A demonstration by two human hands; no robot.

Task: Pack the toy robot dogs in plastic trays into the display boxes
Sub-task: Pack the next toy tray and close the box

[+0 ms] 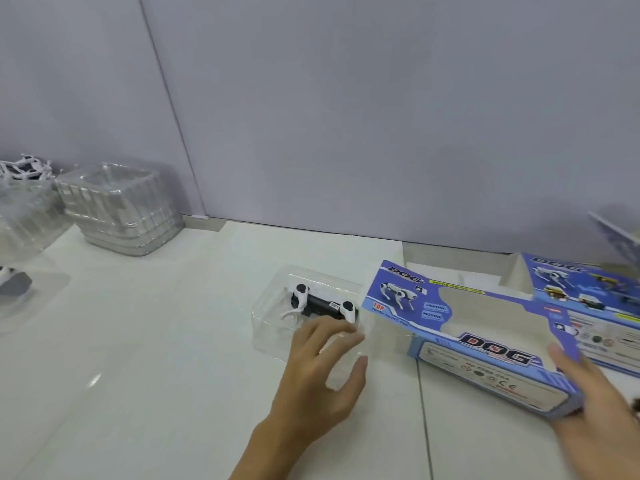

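Observation:
A black-and-white toy robot dog [322, 304] lies on its side in a clear plastic tray [273, 327] on the white table. My left hand [322, 365] reaches over the tray's near right corner, with its fingers stretched on top beside the dog and its thumb spread apart. Just right of the tray is a blue windowed display box [485, 327] marked "DOG", tilted with its open end towards the tray. My right hand [599, 414] grips the box's near right end, thumb on its front face.
A stack of clear trays [117, 209] stands at the back left, with more trays and white dogs [24, 171] beside it. Another dog in a tray [10, 282] sits at the far left edge. A second display box [588, 296] lies at the right. The grey wall is close behind.

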